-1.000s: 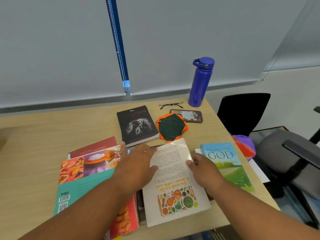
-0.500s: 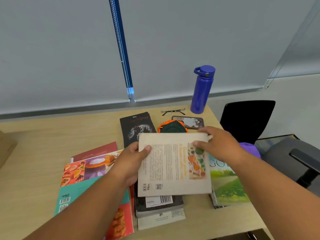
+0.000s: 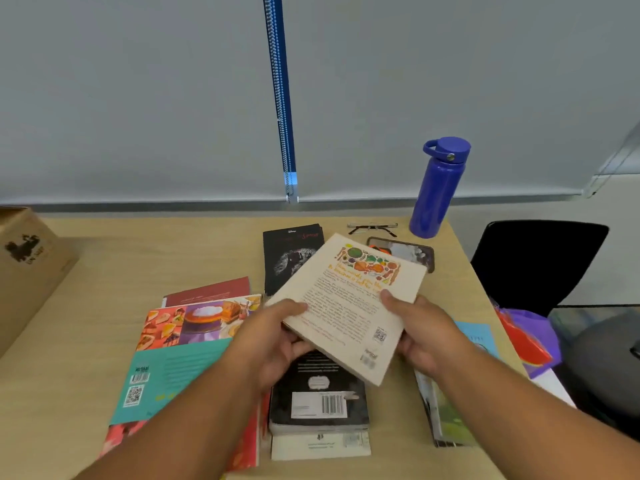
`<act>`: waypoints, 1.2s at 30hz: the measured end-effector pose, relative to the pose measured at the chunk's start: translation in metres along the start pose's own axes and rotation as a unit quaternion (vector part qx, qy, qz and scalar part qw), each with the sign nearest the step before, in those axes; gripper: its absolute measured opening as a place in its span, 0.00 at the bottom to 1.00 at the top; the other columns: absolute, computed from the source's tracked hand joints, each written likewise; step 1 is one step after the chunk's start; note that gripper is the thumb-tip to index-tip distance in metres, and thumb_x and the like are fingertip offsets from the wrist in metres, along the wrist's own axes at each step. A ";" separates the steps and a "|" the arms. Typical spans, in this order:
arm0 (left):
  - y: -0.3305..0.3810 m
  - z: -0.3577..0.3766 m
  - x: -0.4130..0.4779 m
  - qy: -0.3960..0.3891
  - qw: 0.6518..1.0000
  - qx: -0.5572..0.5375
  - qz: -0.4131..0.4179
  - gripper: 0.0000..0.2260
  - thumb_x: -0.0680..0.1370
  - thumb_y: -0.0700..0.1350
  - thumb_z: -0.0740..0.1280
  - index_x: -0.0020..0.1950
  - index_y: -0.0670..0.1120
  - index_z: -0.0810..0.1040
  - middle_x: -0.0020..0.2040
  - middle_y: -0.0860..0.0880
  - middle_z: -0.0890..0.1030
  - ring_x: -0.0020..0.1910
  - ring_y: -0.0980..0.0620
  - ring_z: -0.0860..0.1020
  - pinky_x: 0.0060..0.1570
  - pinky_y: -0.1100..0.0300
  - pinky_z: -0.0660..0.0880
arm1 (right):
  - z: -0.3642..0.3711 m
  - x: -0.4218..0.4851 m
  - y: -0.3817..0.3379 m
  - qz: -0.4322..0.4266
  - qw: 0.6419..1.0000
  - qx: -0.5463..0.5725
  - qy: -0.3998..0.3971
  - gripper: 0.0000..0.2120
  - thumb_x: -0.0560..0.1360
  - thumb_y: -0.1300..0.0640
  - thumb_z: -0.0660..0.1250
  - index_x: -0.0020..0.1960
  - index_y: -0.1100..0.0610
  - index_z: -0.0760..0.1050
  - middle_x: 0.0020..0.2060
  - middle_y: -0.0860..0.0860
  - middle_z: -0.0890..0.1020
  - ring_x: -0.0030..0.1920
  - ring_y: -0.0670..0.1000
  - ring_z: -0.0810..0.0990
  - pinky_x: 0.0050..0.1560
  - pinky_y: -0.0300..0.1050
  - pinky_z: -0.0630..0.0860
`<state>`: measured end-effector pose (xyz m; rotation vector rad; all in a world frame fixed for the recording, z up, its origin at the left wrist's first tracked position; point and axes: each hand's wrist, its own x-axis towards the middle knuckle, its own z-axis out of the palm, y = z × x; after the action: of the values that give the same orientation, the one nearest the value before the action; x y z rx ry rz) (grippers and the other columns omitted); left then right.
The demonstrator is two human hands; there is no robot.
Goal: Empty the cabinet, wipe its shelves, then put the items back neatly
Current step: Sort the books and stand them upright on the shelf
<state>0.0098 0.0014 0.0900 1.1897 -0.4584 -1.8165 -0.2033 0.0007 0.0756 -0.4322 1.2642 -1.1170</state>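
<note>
Both hands, left [image 3: 273, 344] and right [image 3: 424, 336], gripped a flat, cream, matte paperback book [image 3: 346, 303], tilted, long axis running diagonally away toward the right.

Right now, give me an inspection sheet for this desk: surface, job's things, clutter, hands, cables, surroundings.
Surface: wooden desk, with books spread over its near half.
Job's things: cream book is held tilted above a black stack. Cookbook and red book lie left, dark book behind, blue book right.
Clutter: bottle stands upright. Glasses, phone and box are also there.
Hands: left hand and right hand both grip the cream book.
Cables: nothing seen, only a blind chain.
Surroundings: blind, black chair, purple bag.
</note>
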 end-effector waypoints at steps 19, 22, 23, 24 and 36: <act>0.209 -0.208 0.140 0.096 0.959 0.233 0.132 0.11 0.83 0.46 0.66 0.65 0.48 0.76 0.59 0.46 0.84 0.53 0.44 0.83 0.57 0.43 0.79 | 0.279 0.062 0.015 -0.124 0.853 -0.508 0.002 0.19 0.79 0.53 0.68 0.69 0.51 0.72 0.59 0.48 0.81 0.52 0.51 0.81 0.49 0.46 0.79; 0.180 -0.250 0.171 0.109 0.899 0.421 0.046 0.12 0.80 0.43 0.69 0.64 0.45 0.77 0.60 0.43 0.82 0.55 0.40 0.82 0.57 0.40 0.79 | 0.266 0.058 0.043 -0.094 0.799 -0.593 0.026 0.22 0.78 0.45 0.69 0.69 0.51 0.74 0.63 0.49 0.79 0.54 0.50 0.79 0.55 0.46 0.77; 0.169 -0.259 0.178 0.111 0.865 0.488 0.030 0.14 0.79 0.42 0.70 0.65 0.45 0.77 0.61 0.42 0.82 0.56 0.40 0.81 0.57 0.41 0.79 | 0.259 0.053 0.050 -0.102 0.789 -0.604 0.043 0.22 0.77 0.42 0.69 0.68 0.50 0.75 0.62 0.49 0.79 0.55 0.49 0.79 0.57 0.47 0.77; 0.161 -0.262 0.178 0.116 0.835 0.538 0.023 0.17 0.79 0.42 0.71 0.67 0.45 0.76 0.62 0.42 0.81 0.57 0.40 0.81 0.57 0.43 0.80 | 0.250 0.047 0.054 -0.109 0.783 -0.609 0.057 0.24 0.76 0.39 0.68 0.67 0.49 0.75 0.61 0.49 0.79 0.55 0.49 0.79 0.57 0.48 0.77; 0.152 -0.184 0.101 0.196 0.674 0.703 0.117 0.35 0.78 0.54 0.70 0.80 0.53 0.57 0.70 0.42 0.64 0.71 0.41 0.63 0.63 0.43 0.70 | 0.193 -0.020 0.068 -0.046 0.795 -0.596 0.106 0.24 0.73 0.34 0.69 0.37 0.56 0.73 0.31 0.48 0.76 0.31 0.45 0.73 0.31 0.41 0.67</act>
<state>0.2270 -0.1351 0.0551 2.2609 -1.8162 -0.6497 0.0016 -0.0102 0.0930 -1.3372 2.0876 -0.2854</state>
